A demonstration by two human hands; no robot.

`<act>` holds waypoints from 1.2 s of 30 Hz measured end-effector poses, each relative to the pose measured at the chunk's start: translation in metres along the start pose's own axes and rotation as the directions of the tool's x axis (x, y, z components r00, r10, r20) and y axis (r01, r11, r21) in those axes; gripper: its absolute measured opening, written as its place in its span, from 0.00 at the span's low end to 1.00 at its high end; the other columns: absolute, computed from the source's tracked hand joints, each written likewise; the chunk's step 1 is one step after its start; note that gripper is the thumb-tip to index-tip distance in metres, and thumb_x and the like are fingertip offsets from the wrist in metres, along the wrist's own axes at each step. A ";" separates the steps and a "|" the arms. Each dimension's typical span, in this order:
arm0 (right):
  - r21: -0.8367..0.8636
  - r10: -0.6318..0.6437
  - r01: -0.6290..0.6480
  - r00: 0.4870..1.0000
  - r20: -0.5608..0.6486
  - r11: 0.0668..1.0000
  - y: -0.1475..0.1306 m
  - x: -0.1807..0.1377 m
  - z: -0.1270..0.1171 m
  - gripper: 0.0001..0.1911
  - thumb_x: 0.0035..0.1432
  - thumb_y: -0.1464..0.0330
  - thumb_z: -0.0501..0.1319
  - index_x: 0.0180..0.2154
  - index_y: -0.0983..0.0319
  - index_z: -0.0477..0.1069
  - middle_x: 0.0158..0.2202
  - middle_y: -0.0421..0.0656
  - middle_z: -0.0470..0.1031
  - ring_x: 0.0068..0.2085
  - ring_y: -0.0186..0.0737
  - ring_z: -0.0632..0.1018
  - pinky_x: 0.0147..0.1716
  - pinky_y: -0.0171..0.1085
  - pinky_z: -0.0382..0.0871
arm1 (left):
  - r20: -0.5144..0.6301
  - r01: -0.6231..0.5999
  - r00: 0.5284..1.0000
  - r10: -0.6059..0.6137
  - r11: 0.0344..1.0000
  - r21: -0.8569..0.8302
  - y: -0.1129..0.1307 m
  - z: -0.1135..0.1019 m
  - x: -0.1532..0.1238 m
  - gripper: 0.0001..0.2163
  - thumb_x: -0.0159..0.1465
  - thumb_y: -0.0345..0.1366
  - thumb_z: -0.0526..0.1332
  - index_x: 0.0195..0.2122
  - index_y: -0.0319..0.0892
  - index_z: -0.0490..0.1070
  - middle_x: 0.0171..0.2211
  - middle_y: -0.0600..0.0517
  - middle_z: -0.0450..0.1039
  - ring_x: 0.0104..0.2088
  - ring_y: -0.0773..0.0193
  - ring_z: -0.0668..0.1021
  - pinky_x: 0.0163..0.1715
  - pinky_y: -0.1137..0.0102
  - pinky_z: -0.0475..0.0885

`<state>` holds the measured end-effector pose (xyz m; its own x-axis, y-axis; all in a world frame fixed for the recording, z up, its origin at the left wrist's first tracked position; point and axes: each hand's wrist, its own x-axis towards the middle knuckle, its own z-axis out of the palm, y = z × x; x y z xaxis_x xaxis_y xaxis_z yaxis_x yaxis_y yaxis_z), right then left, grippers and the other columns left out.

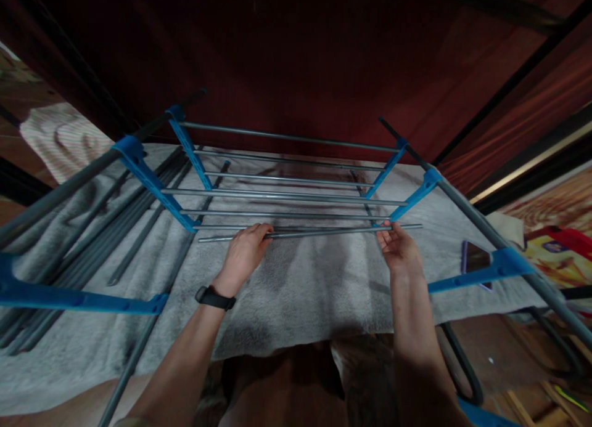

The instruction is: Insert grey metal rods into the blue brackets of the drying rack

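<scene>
A rack of grey metal rods [287,196] set between blue plastic side brackets [152,183] stands over a grey towel [296,291]. My left hand [245,251] is closed over one loose grey rod [319,233] near its left part. My right hand [400,248] grips the same rod near its right end. The rod lies level at the front of the rack, just below the lowest bracket slots. A black band sits on my left wrist.
Several spare grey rods [115,230] lie on the towel at the left. A phone [476,257] rests on the towel at the right, beside another blue bracket [490,273]. A dark red wall rises behind. Colourful packaging [559,254] lies at far right.
</scene>
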<state>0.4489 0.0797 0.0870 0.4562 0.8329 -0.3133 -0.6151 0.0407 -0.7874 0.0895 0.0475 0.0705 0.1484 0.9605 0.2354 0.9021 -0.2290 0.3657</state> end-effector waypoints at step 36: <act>0.049 -0.056 0.052 0.995 0.084 0.997 -0.004 -0.006 0.011 0.04 0.58 0.71 0.64 0.30 0.61 0.71 0.29 0.38 0.80 0.27 0.28 0.79 0.35 0.30 0.79 | -0.053 -0.072 0.996 0.066 0.992 -0.107 -0.013 -0.026 0.006 0.11 0.65 0.46 0.55 0.42 0.46 0.71 0.42 0.48 0.78 0.43 0.54 0.79 0.45 0.61 0.70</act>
<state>0.4417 0.0804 0.0976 0.4342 0.8728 -0.2229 -0.6214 0.1111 -0.7756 0.0679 0.0523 0.0907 0.1861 0.9335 0.3065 0.8404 -0.3129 0.4425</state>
